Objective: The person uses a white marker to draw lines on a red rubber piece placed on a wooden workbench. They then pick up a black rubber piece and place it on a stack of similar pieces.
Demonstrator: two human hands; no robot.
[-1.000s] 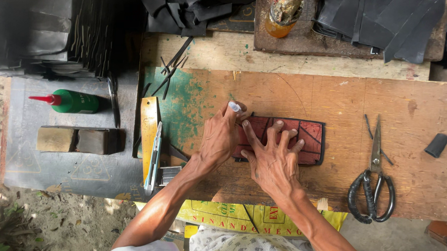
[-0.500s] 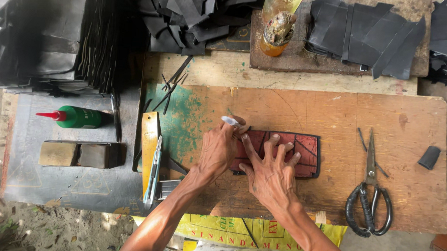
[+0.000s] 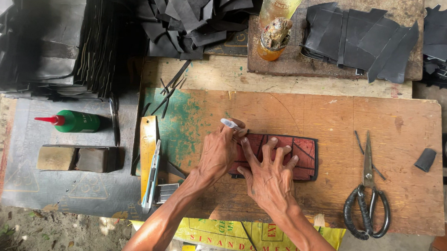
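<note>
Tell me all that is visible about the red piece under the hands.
The red piece is a flat rectangle, leather-like, dark red with black edging and black lines across its face. It lies flat on the wooden board, long side left to right. The right hand presses on it with fingers spread; the left hand, holding a small white pen-like tool, covers its left end. Its right end shows uncovered.

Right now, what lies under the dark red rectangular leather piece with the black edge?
The dark red leather piece lies flat on the worn wooden board. Both hands, left and right, press it, so anything directly beneath stays hidden.
</note>
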